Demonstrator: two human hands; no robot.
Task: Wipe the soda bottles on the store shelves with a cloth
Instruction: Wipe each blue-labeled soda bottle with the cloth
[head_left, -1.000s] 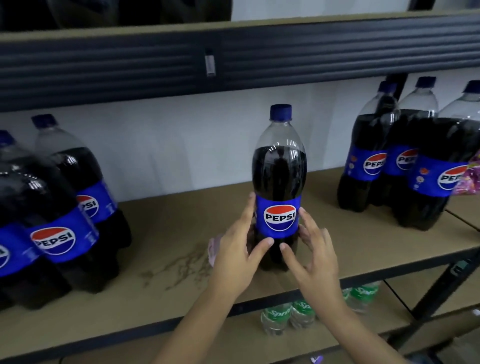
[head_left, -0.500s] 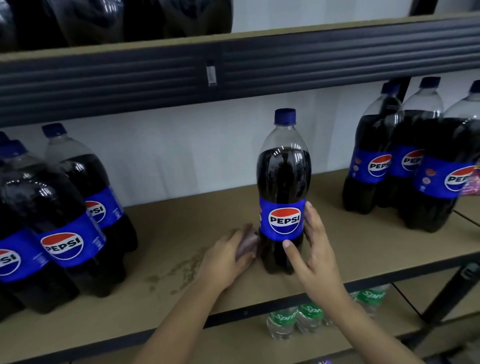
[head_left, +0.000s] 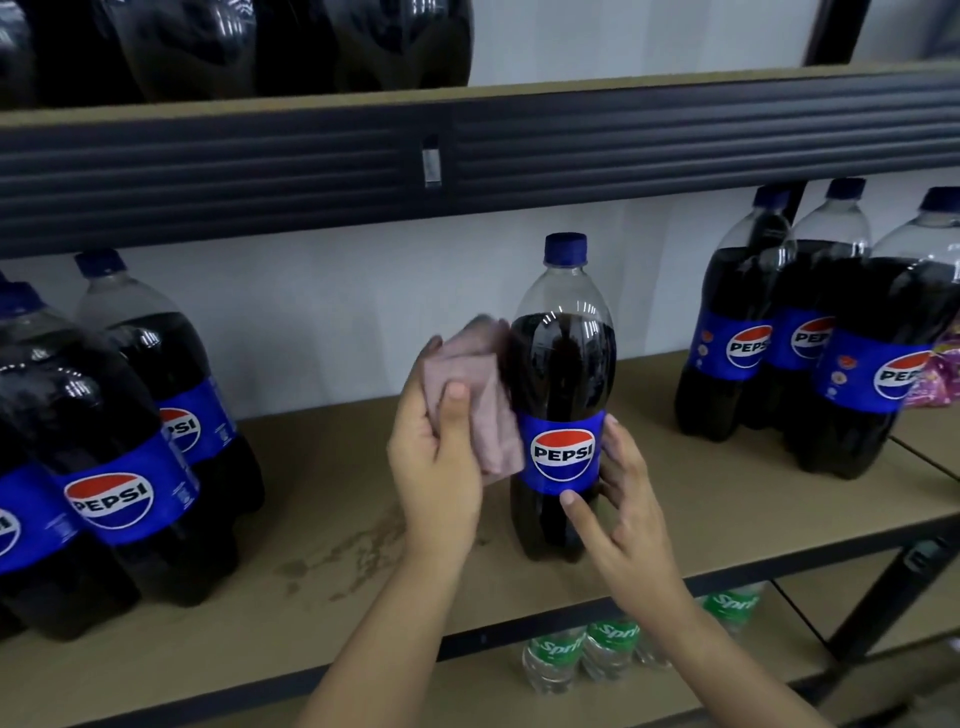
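1. We see one Pepsi bottle (head_left: 563, 395) standing upright and alone near the middle of the brown shelf board (head_left: 727, 499), well apart from the other bottles. It is filled with dark cola up to the shoulder, clear above that, and closed with a blue cap (head_left: 565, 248).
2. We count a cluster of large Pepsi bottles on the left (head_left: 119, 447) and another group on the right (head_left: 810, 332), all upright, capped and full of dark soda.
3. On the shelf below we make out small green-labelled Sprite bottles (head_left: 608, 649); on the shelf above, only dark bottle bases (head_left: 291, 41) show.
4. Our left hand (head_left: 436, 457) grips a folded pinkish cloth (head_left: 472, 384), thumb curled over its front, and presses it against the left side of the lone bottle, at the dark body just above the blue label.
5. Our right hand (head_left: 623, 499) rests on the bottle's right side at label height, fingers spread and only lightly bent, the thumb touching the lower edge of the label.
6. We note a dried stain (head_left: 343, 556) on the board, left of the bottle.
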